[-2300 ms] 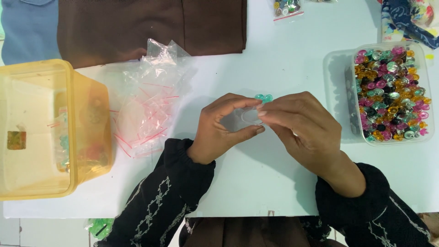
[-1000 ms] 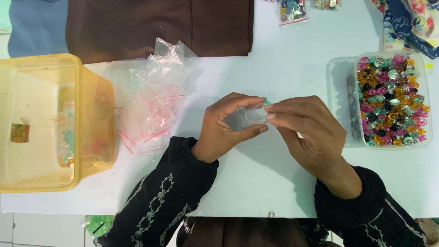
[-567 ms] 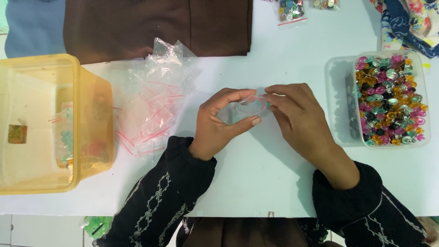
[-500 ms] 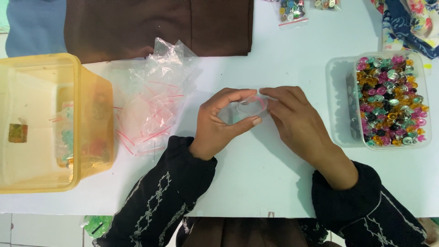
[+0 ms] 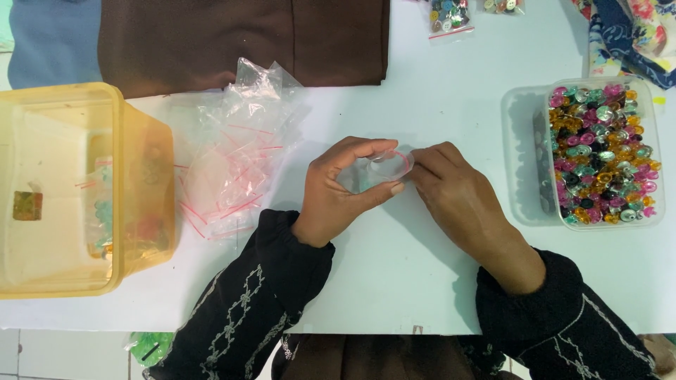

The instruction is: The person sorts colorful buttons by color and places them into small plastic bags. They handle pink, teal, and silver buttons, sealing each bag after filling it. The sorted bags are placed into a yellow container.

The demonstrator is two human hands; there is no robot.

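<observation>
Your left hand [image 5: 336, 193] curls thumb and fingers round a small clear zip bag [image 5: 386, 169] above the white table [image 5: 394, 281]; your right hand [image 5: 451, 193] pinches its red-striped edge. Empty bags [image 5: 236, 151], a yellow tub [image 5: 77, 190] and a bead tray [image 5: 598, 151] flank them.

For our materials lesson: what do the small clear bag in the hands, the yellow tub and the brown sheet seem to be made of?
Small clear bag with a red strip: thin glossy plastic film, likely; the table shows through it. Yellow see-through tub: rigid, smooth, translucent plastic, its contents dimly visible. Brown flat sheet: probably matte woven cloth, showing a soft fold line.
</observation>
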